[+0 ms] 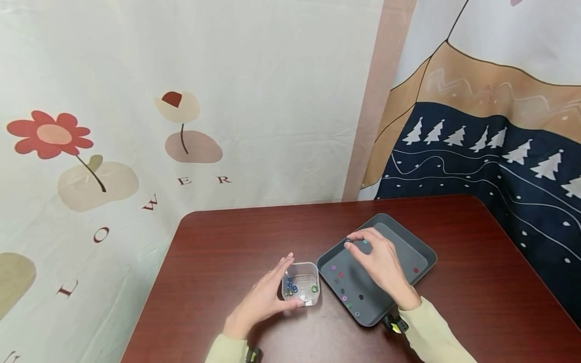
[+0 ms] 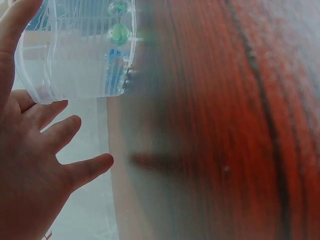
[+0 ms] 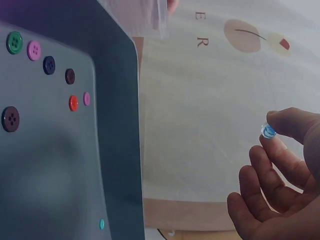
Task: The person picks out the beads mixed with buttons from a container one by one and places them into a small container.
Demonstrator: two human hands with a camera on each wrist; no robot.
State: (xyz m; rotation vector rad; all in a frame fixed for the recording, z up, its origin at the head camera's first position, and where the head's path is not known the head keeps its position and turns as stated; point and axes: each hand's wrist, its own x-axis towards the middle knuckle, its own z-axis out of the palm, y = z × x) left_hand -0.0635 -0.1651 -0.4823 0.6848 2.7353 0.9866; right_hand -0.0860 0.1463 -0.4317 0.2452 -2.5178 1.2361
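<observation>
My left hand (image 1: 260,300) holds a small clear plastic container (image 1: 313,275) between thumb and fingers, its other fingers spread in the left wrist view. Inside lie several glass marbles, blue ones on the left and a green marble (image 1: 314,289) on the right. My right hand (image 1: 381,259) is raised above the far left part of a dark grey tray (image 1: 390,234). Its thumb and index fingertip pinch a clear marble with a blue swirl (image 3: 268,131), which looks dark in the head view. Several buttons lie scattered on the tray, among them a dark brown button (image 3: 10,119).
Tray and container stand side by side on a reddish-brown wooden table (image 1: 218,252). A printed cloth (image 1: 272,101) hangs behind the table, with a navy tree-patterned cloth (image 1: 476,151) at the right. The tray has raised walls.
</observation>
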